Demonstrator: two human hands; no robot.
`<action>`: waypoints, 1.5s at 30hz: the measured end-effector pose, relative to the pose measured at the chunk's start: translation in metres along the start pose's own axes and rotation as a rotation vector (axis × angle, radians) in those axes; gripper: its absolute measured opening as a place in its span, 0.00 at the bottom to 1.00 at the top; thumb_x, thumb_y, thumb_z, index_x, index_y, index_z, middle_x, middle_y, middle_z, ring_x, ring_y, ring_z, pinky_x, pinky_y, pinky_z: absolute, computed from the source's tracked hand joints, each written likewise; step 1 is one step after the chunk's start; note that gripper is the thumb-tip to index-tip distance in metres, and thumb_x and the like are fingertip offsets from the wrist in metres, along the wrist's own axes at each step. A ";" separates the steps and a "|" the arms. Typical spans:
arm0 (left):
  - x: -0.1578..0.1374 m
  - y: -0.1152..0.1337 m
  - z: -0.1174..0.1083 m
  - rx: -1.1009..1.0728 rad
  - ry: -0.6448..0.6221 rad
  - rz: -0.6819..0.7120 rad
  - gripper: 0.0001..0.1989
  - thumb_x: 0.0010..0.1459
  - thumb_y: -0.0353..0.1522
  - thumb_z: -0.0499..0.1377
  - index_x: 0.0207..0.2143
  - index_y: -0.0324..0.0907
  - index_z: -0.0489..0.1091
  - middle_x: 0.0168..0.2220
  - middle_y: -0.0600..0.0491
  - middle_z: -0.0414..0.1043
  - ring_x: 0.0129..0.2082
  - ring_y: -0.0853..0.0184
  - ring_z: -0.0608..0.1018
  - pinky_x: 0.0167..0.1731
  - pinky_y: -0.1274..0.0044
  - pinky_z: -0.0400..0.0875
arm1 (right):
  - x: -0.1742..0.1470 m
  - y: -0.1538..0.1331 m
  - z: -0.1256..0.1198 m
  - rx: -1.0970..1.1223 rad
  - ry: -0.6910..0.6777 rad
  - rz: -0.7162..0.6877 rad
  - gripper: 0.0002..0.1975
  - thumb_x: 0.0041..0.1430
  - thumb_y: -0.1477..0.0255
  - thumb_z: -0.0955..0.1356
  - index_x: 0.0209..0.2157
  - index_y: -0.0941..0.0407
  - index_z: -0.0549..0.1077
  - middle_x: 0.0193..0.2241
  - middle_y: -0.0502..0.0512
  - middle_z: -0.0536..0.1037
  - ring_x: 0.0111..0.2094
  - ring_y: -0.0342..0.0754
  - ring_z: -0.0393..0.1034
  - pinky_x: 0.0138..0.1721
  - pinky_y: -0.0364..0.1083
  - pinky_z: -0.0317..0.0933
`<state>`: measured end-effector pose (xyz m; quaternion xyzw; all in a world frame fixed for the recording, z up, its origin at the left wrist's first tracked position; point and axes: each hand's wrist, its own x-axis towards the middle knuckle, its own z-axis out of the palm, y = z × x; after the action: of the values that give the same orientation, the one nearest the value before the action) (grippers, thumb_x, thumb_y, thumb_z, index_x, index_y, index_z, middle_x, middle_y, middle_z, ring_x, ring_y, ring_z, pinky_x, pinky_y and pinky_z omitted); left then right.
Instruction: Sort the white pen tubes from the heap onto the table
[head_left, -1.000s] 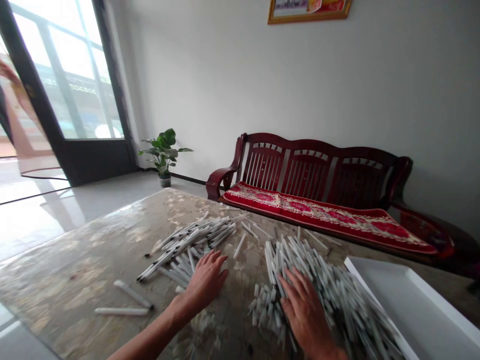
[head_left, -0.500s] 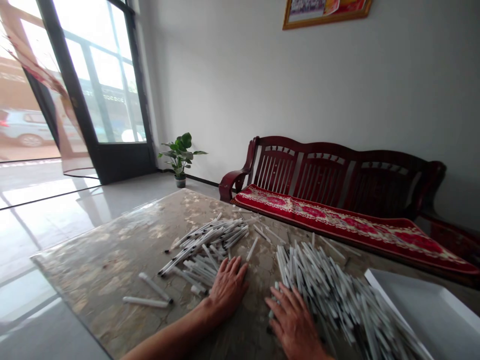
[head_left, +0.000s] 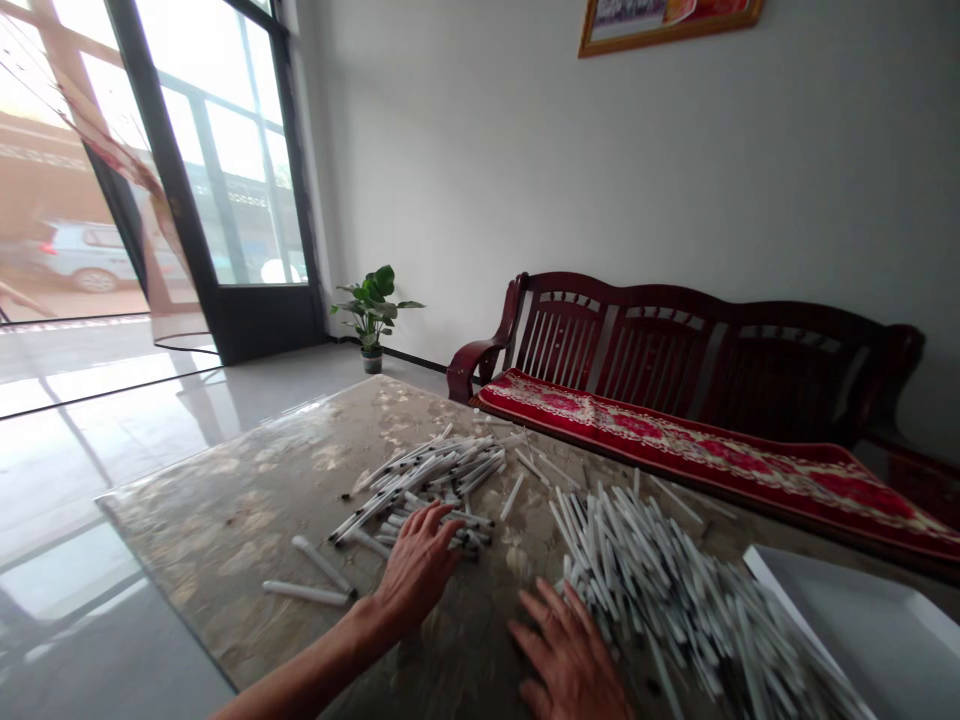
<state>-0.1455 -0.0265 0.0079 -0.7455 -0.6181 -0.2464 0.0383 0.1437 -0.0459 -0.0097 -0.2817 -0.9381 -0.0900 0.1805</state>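
Leftward, farther from the white tray [head_left: 862,610], the left hand [head_left: 416,565] has shifted onto the smaller heap of pen-like tubes [head_left: 427,475], palm down, fingers outstretched, perhaps so loose ones don't roll. The right hand [head_left: 566,650] is spread flat, gripping nothing I can see, beside the larger heap [head_left: 667,570], which lies just left of the tray. I can't read any brand or writing.

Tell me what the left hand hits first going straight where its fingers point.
Most likely the pile of slim white tubes with black ends: its near tubes lie right at the fingertips of the left hand. Depth is unclear, so the fingers might pass just above them.
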 end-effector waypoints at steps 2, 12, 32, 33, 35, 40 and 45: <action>-0.007 -0.008 0.000 0.033 -0.037 -0.040 0.19 0.55 0.27 0.57 0.50 0.46 0.70 0.57 0.46 0.66 0.59 0.54 0.66 0.58 0.60 0.61 | 0.002 0.002 0.004 -0.014 0.015 0.073 0.24 0.58 0.70 0.69 0.57 0.46 0.68 0.58 0.47 0.71 0.60 0.54 0.61 0.60 0.53 0.53; 0.028 -0.005 0.015 -0.126 -0.140 0.073 0.13 0.61 0.26 0.51 0.42 0.44 0.72 0.44 0.49 0.72 0.45 0.62 0.73 0.48 0.72 0.67 | 0.001 0.026 0.011 0.094 0.272 0.448 0.16 0.58 0.76 0.64 0.46 0.49 0.76 0.49 0.52 0.77 0.54 0.54 0.68 0.55 0.55 0.62; 0.035 0.121 0.053 -0.250 0.163 0.430 0.08 0.64 0.33 0.55 0.41 0.46 0.74 0.34 0.53 0.71 0.33 0.66 0.72 0.34 0.75 0.63 | -0.015 0.033 -0.006 0.442 0.428 0.882 0.23 0.64 0.52 0.58 0.30 0.52 0.74 0.29 0.52 0.79 0.32 0.49 0.74 0.34 0.45 0.66; 0.034 0.121 0.055 -0.252 0.179 0.441 0.08 0.64 0.33 0.55 0.41 0.46 0.74 0.33 0.53 0.71 0.33 0.66 0.72 0.33 0.75 0.63 | -0.015 0.033 -0.007 0.441 0.424 0.871 0.23 0.65 0.53 0.58 0.29 0.52 0.74 0.27 0.52 0.78 0.30 0.49 0.73 0.33 0.45 0.66; 0.033 0.119 0.059 -0.260 0.199 0.464 0.09 0.64 0.32 0.54 0.42 0.46 0.74 0.32 0.53 0.71 0.32 0.67 0.72 0.33 0.76 0.63 | -0.014 0.033 -0.008 0.438 0.425 0.856 0.22 0.65 0.54 0.58 0.28 0.52 0.73 0.25 0.51 0.77 0.28 0.47 0.72 0.32 0.44 0.64; 0.034 0.116 0.062 -0.303 0.211 0.505 0.09 0.65 0.32 0.54 0.43 0.47 0.74 0.32 0.53 0.72 0.31 0.68 0.73 0.33 0.76 0.64 | -0.011 0.034 -0.002 0.435 0.436 0.855 0.22 0.65 0.54 0.59 0.24 0.52 0.70 0.21 0.48 0.73 0.24 0.46 0.68 0.28 0.42 0.61; 0.038 0.113 0.062 -0.382 0.187 0.463 0.09 0.64 0.36 0.55 0.37 0.43 0.74 0.30 0.53 0.73 0.30 0.68 0.74 0.32 0.77 0.66 | -0.007 0.039 -0.003 0.547 0.510 0.826 0.21 0.62 0.53 0.61 0.25 0.53 0.70 0.21 0.48 0.72 0.24 0.46 0.68 0.27 0.41 0.63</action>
<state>-0.0145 0.0038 -0.0031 -0.8343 -0.3682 -0.4101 0.0096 0.1719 -0.0179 -0.0075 -0.5381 -0.6654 0.1697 0.4888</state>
